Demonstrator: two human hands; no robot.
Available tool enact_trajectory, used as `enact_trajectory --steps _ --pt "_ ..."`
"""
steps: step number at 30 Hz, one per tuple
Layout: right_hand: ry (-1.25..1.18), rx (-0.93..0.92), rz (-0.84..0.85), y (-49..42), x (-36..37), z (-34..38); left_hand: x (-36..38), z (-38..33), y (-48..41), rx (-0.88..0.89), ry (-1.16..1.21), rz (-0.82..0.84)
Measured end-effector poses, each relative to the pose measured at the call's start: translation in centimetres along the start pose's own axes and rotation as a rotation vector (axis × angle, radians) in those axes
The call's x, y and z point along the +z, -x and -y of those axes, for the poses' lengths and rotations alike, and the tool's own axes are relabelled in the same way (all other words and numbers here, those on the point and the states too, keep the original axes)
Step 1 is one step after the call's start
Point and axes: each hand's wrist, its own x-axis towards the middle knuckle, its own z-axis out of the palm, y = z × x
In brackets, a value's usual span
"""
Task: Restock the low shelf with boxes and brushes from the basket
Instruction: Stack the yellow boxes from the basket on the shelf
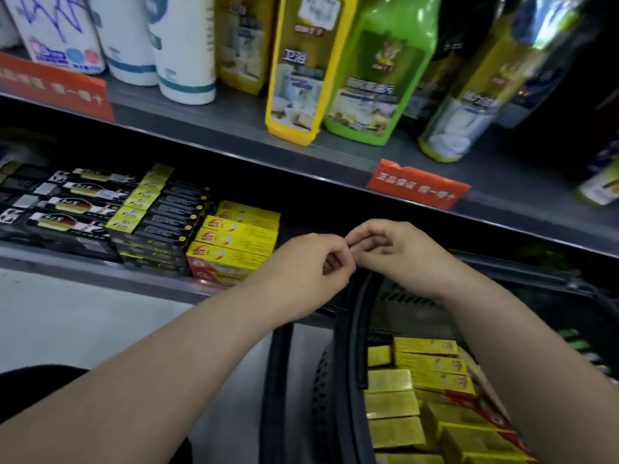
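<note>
Yellow boxes (418, 393) fill the black basket (278, 380), lower right. A matching yellow stack (234, 239) sits on the low shelf (83, 272), touching black boxes (160, 222) on its left. Hands over the basket's far rim: left hand (308, 266) and right hand (392, 249), fingers curled, tips meeting, nothing visibly held. Bottles (375, 72) on the shelf above.

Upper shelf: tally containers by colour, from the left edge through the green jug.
White cylindrical plastic containers: 3
Yellow plastic jugs: 2
Green plastic jug: 1
Total: 6
</note>
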Motion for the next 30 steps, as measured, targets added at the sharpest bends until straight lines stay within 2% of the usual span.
enact_trajectory --steps 5,11,15,18,24,30 --pt "-0.032 0.107 -0.045 5.5 -1.5 -7.1 5.3 -2.6 0.1 0.143 -0.055 0.220" --pt "0.128 0.408 -0.103 8.3 -0.3 -19.5 10.0 -4.2 -0.5 0.200 -0.187 0.351" --pt "0.389 0.595 0.090 9.5 1.7 -26.6 11.7 -4.2 -1.1 0.133 -0.184 0.386" --pt "0.496 0.631 0.141 9.6 2.9 -29.8 12.6 -3.7 -1.2 0.094 -0.159 0.412" --pt "0.915 0.494 0.231 8.5 3.3 -30.9 13.0 -3.5 -1.1 0.040 -0.185 0.465" --pt "0.795 0.530 0.197 9.5 -1.3 -27.4 13.9 -4.2 -1.1 -0.088 -0.138 0.461"
